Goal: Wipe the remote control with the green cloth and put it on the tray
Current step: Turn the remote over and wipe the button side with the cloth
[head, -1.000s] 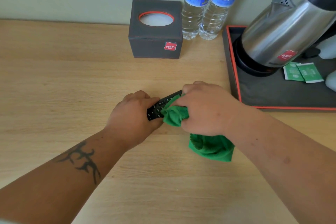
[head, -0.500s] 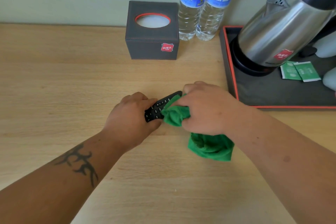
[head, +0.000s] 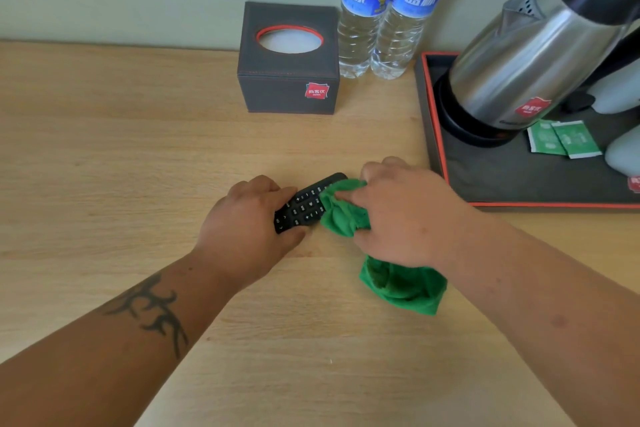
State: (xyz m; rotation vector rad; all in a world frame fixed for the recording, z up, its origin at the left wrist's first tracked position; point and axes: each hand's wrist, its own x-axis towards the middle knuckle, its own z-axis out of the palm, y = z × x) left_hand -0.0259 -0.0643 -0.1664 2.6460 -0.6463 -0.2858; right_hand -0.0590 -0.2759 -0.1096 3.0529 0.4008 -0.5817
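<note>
A black remote control (head: 306, 205) lies at a slant on the wooden table, buttons up. My left hand (head: 247, 230) grips its near end, thumb under the edge. My right hand (head: 405, 215) is closed on a bunched green cloth (head: 341, 210) and presses it on the remote's right side; the far tip of the remote shows above the cloth. The cloth's loose end (head: 407, 288) hangs out below my right wrist onto the table. The dark tray (head: 512, 184) with an orange rim sits to the right, a short way from my right hand.
On the tray stand a steel kettle (head: 533, 69), green sachets (head: 562, 140) and white cups (head: 623, 158) at the right edge. A dark tissue box (head: 289, 80) and two water bottles (head: 388, 10) stand at the back by the wall.
The cloth and my right hand have shifted a little along the remote, and slightly more of the keypad shows. The view has tilted down a bit.
</note>
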